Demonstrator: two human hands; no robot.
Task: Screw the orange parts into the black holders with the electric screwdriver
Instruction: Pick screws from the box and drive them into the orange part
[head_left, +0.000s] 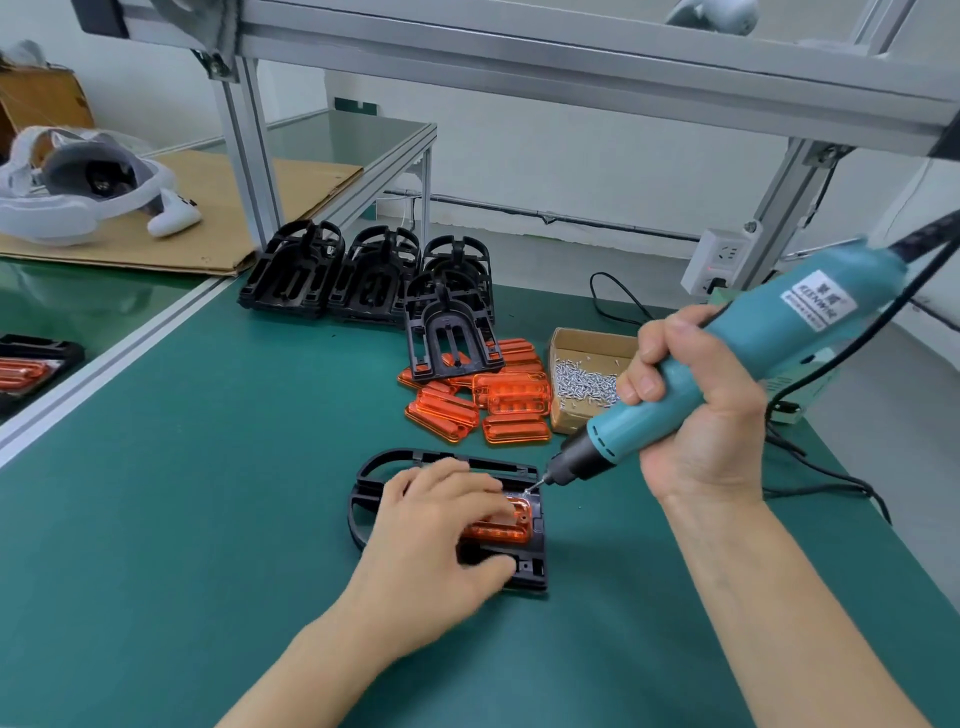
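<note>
A black holder lies flat on the green mat in front of me. An orange part sits in its right half. My left hand rests on top, fingers pressing the orange part and thumb against the holder's near edge. My right hand grips a teal electric screwdriver, tilted down to the left. Its bit tip hovers at the orange part's far right corner.
Several loose orange parts lie in a pile behind the holder, with black holders stacked beyond them. A cardboard box of screws stands beside the pile. The screwdriver's cables trail on the right. Aluminium frame posts rise behind the mat.
</note>
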